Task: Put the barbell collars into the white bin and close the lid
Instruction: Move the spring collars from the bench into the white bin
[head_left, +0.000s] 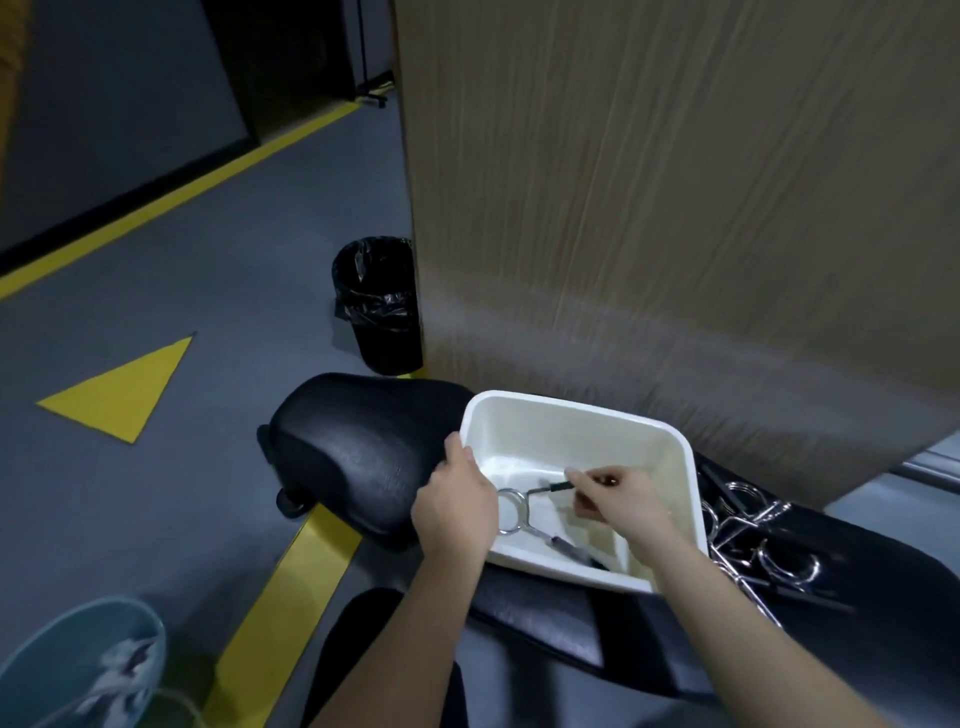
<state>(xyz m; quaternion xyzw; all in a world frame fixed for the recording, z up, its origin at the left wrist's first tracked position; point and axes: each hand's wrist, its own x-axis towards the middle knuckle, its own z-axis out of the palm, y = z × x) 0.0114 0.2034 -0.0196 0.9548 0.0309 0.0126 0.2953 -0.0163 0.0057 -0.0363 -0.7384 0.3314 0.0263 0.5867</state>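
An open white bin (582, 415) rests on a black padded bench (358, 447). My left hand (454, 506) grips the bin's left rim. My right hand (621, 499) reaches into the bin and pinches the black handle tip of a chrome spring collar (514, 512), whose coil lies over the bin floor beside my left hand. Several more chrome barbell collars (763, 545) lie in a pile on the bench just right of the bin. No lid is visible.
A tall brown cardboard-like panel (675, 208) stands right behind the bench. A black trash can (382, 304) sits on the grey floor at the back left. Yellow floor markings (124, 395) and a light blue bucket (78, 670) lie to the left.
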